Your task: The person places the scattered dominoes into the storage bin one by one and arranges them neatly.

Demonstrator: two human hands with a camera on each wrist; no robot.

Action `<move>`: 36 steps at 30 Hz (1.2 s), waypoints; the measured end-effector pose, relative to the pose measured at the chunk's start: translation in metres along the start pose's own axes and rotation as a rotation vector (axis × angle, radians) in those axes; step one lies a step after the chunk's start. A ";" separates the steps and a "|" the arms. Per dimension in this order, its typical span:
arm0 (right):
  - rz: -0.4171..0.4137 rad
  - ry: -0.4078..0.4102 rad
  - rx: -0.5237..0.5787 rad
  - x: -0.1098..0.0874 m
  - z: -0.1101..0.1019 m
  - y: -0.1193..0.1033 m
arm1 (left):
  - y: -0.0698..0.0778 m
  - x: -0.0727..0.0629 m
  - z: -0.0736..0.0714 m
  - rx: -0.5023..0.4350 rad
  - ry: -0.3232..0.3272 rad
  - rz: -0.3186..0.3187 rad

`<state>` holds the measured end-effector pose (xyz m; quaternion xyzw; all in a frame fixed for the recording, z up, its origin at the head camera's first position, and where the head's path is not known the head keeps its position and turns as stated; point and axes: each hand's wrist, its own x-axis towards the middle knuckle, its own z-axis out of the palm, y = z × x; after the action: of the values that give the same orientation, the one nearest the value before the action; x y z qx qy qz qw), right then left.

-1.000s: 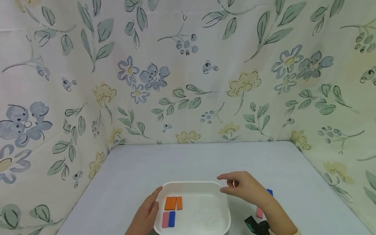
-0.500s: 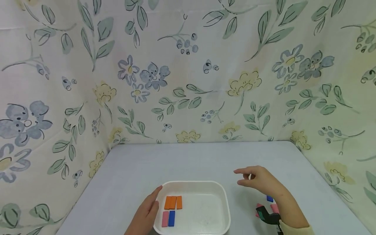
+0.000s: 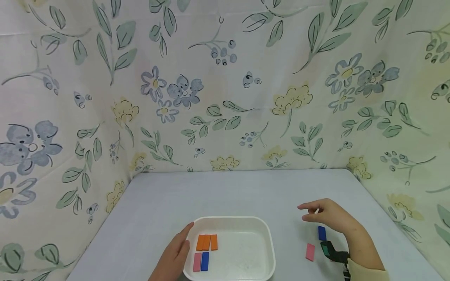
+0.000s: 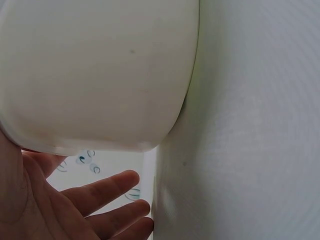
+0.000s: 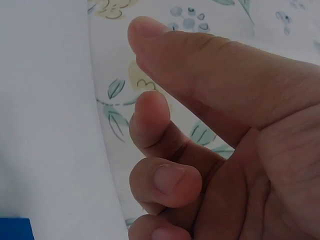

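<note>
A white tray (image 3: 242, 249) stands at the front of the table. Along its upper left lie three orange rectangular pieces (image 3: 206, 242) in a row, with a pink piece (image 3: 197, 262) and a blue piece (image 3: 205, 261) side by side below them. My left hand (image 3: 173, 253) rests against the tray's left side; the left wrist view shows its fingers loosely spread beside the tray wall. Over the table right of the tray hovers my right hand (image 3: 328, 214), thumb and index finger apart with nothing between them. Below it lie another blue piece (image 3: 322, 233) and another pink piece (image 3: 310, 252).
A black wrist camera (image 3: 334, 253) on the right wrist covers part of the table near the loose pieces. The white tabletop (image 3: 225, 195) reaches back to a flower-patterned cloth (image 3: 225, 128), which also hangs along both sides.
My right hand has moved right, from the tray's right rim to above the loose pieces, fingers still apart. The left hand and the tray have stayed in place.
</note>
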<state>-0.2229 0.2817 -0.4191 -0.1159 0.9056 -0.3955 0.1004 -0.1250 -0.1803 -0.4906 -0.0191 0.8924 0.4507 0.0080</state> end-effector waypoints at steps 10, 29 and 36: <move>0.076 -0.064 0.042 -0.003 -0.010 0.030 | 0.001 -0.001 -0.001 -0.003 -0.003 -0.013; 0.163 -0.129 0.125 -0.002 -0.006 0.056 | 0.001 0.001 0.000 0.003 0.008 -0.009; 0.252 -0.076 0.063 0.000 0.000 0.057 | 0.000 0.001 0.000 0.002 0.007 -0.006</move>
<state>-0.2305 0.3191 -0.4610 -0.0130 0.8957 -0.4031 0.1873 -0.1257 -0.1801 -0.4911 -0.0230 0.8928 0.4498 0.0064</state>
